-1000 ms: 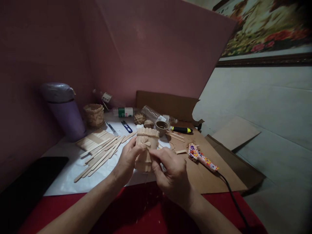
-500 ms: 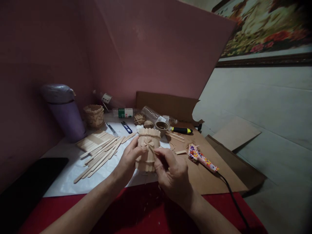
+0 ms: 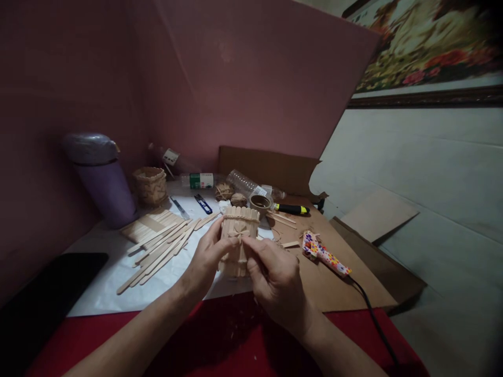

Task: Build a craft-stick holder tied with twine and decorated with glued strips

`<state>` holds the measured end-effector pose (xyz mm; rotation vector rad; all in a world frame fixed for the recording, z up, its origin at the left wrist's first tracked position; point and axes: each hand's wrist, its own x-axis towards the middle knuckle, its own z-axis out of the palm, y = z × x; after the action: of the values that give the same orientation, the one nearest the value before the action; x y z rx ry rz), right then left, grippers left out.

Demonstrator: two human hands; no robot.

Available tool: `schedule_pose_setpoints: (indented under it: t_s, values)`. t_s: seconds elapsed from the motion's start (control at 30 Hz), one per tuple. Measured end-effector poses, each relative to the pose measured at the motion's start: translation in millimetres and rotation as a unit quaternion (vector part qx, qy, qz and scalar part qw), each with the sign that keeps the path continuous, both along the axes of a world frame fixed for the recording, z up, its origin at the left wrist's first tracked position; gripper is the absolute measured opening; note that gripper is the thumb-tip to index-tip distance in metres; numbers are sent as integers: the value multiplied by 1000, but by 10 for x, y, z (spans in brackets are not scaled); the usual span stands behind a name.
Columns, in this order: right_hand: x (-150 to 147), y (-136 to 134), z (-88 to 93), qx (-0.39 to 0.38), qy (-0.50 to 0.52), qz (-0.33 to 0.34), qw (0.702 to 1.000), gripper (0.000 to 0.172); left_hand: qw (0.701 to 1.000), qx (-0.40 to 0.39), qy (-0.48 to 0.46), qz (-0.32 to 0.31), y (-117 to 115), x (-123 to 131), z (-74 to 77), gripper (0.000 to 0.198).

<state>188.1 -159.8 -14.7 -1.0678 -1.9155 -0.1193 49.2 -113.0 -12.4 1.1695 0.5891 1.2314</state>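
A small holder built of craft sticks [image 3: 234, 266] is upright in front of me, with cord wound near its top and bottom. My left hand [image 3: 206, 256] is closed around its left side, thumb across the front. A pale bow [image 3: 240, 231] sits on the holder's front. My right hand [image 3: 278, 277] has curled fingers, with the index fingertip at the middle of the bow, close to my left thumb. Part of the holder's right side is hidden behind the right fingers.
Loose craft sticks [image 3: 157, 256] lie left on white paper. Behind are a utility knife [image 3: 179, 208], thread snips [image 3: 203, 204], twine balls [image 3: 224, 191], a tape roll [image 3: 260, 202] and plastic bottles. A flowered glue gun [image 3: 325, 255] with a cord lies on cardboard at right.
My right fingers have moved slightly up and left, from beside the bow's tail to its middle. The left hand keeps its hold on the holder.
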Motion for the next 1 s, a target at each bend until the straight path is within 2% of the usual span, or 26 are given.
schedule_pose_setpoints:
  t_s: [0.3, 0.63, 0.9, 1.0]
  values:
    - [-5, 13, -14, -30, 98, 5, 995, 29, 997, -67, -28, -24, -17, -4, 37, 40]
    - [45, 18, -13, -9, -1, 8, 1000, 30, 998, -56, -14, -24, -4, -14, 18, 43]
    - [33, 30, -25, -18, 39, 7, 999, 31, 996, -82, -20, -33, -18, -14, 37, 43]
    - [32, 36, -24, -12, 16, 1, 1000, 32, 996, -83, -24, -25, -7, -14, 23, 42]
